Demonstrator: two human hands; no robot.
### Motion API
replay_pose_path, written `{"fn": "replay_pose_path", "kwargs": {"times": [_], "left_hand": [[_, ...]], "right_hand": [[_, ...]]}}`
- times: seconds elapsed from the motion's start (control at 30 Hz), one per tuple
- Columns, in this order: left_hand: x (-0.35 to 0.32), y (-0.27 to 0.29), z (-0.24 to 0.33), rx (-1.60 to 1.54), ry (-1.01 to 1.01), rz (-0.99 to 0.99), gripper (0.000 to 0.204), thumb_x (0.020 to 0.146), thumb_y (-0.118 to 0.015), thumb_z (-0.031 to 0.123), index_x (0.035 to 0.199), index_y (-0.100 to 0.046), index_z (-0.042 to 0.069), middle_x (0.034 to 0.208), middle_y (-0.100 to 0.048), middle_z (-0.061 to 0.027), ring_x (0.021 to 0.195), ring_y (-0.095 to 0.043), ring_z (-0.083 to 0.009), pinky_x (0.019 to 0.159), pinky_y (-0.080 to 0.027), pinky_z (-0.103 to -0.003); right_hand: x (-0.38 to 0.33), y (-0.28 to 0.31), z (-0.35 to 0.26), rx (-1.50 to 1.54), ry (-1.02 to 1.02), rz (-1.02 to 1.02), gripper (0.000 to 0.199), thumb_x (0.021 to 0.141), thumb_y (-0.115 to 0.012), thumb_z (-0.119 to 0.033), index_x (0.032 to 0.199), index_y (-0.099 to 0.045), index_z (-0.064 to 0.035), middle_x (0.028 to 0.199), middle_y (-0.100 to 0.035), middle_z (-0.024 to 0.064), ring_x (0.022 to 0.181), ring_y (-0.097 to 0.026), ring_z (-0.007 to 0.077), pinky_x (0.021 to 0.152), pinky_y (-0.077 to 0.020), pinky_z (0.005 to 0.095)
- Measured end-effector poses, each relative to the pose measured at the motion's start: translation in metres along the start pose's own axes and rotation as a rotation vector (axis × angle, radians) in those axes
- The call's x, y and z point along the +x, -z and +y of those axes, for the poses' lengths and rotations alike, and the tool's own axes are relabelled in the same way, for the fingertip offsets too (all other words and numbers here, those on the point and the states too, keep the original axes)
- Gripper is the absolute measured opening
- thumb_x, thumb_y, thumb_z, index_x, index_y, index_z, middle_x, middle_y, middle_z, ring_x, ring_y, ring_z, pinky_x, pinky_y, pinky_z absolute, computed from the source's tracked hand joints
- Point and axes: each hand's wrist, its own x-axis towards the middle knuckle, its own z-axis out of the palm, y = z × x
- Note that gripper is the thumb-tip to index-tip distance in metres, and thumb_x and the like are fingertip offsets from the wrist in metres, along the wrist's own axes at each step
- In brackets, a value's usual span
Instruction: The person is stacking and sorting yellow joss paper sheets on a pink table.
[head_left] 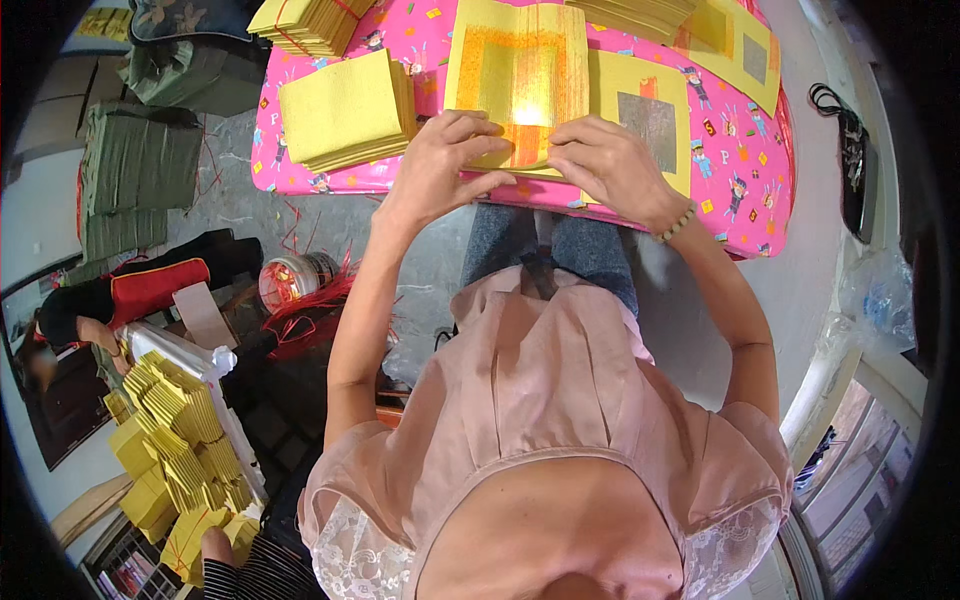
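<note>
Left hand [450,165]: set at the lower left edge of the gold-and-orange joss paper [510,75], fingers curled over, thumb held apart from them. Whether an edge is pinched can't be told, tbh.
Right hand [612,170]: bent at the lower right edge, fingertips bunched. Thumb is hard to pick out, so no call on the grip.
Gold-and-orange joss paper: spread between both hands, near the front of the pink tablecloth [735,185]. Probably light, floppy and easily creased; the shiny face might be a bit slick. Best held by the plain yellow margins, thumb under, fingers on top.
Glare: detail is washed out mid-sheet, and layers underneath can't be counted.
Grey-patched sheet [648,130]: partly covered by the right hand.
Plain yellow stack [338,108]: likely heavier, better gripped around its sides.
Tied yellow bundle [305,25]: cut off up top.
Bundle heap [185,425]: squashed by the fisheye rim, individual bundles hard to separate.
</note>
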Motion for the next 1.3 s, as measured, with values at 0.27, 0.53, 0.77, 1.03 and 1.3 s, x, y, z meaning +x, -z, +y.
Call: {"fn": "replay_pose_path", "kwargs": {"times": [0.27,0.53,0.77,1.03,1.3], "left_hand": [[-0.001,-0.005,-0.002,-0.049,0.018,0.022,0.023,0.078,-0.077,0.02,0.098,-0.076,0.009,0.106,-0.069,-0.0076,0.108,-0.061,-0.0267,0.09,-0.051,-0.039],[0.004,-0.004,-0.004,-0.018,0.028,0.034,0.019,0.081,-0.074,0.021,0.095,-0.076,0.008,0.101,-0.07,-0.0076,0.103,-0.064,-0.0258,0.084,-0.052,-0.037],[0.008,-0.004,-0.006,0.018,-0.017,0.08,0.014,0.081,-0.072,0.023,0.086,-0.076,0.01,0.091,-0.07,-0.0049,0.084,-0.065,-0.0232,0.073,-0.053,-0.036],[0.008,-0.003,-0.004,0.026,-0.012,0.076,0.015,0.082,-0.072,0.024,0.085,-0.075,0.009,0.088,-0.07,-0.0043,0.083,-0.066,-0.0232,0.072,-0.053,-0.036],[0.012,0.0,-0.004,0.03,-0.042,0.072,0.016,0.083,-0.071,0.024,0.084,-0.075,0.008,0.09,-0.072,-0.0044,0.082,-0.067,-0.0234,0.072,-0.053,-0.037]], "right_hand": [[-0.001,-0.001,0.005,0.32,-0.166,0.065,0.014,0.089,-0.065,-0.011,0.093,-0.072,0.0,0.098,-0.067,0.0087,0.092,-0.061,0.0243,0.082,-0.0486,0.035],[-0.001,-0.004,0.012,0.381,-0.217,0.059,0.015,0.09,-0.065,-0.013,0.095,-0.072,-0.0008,0.096,-0.067,0.0086,0.092,-0.062,0.0227,0.081,-0.0485,0.034],[0.0,-0.004,0.011,0.402,-0.227,0.096,0.016,0.089,-0.067,-0.016,0.089,-0.074,-0.0023,0.094,-0.067,0.0084,0.09,-0.062,0.023,0.079,-0.0495,0.0342],[-0.001,-0.006,0.011,0.409,-0.225,0.097,0.016,0.089,-0.066,-0.016,0.088,-0.074,-0.0022,0.094,-0.067,0.0083,0.09,-0.063,0.023,0.08,-0.0497,0.0345],[-0.001,-0.006,0.013,0.424,-0.228,0.095,0.015,0.088,-0.066,-0.016,0.088,-0.074,-0.0021,0.093,-0.067,0.0082,0.09,-0.063,0.0232,0.08,-0.0496,0.0346]]}}
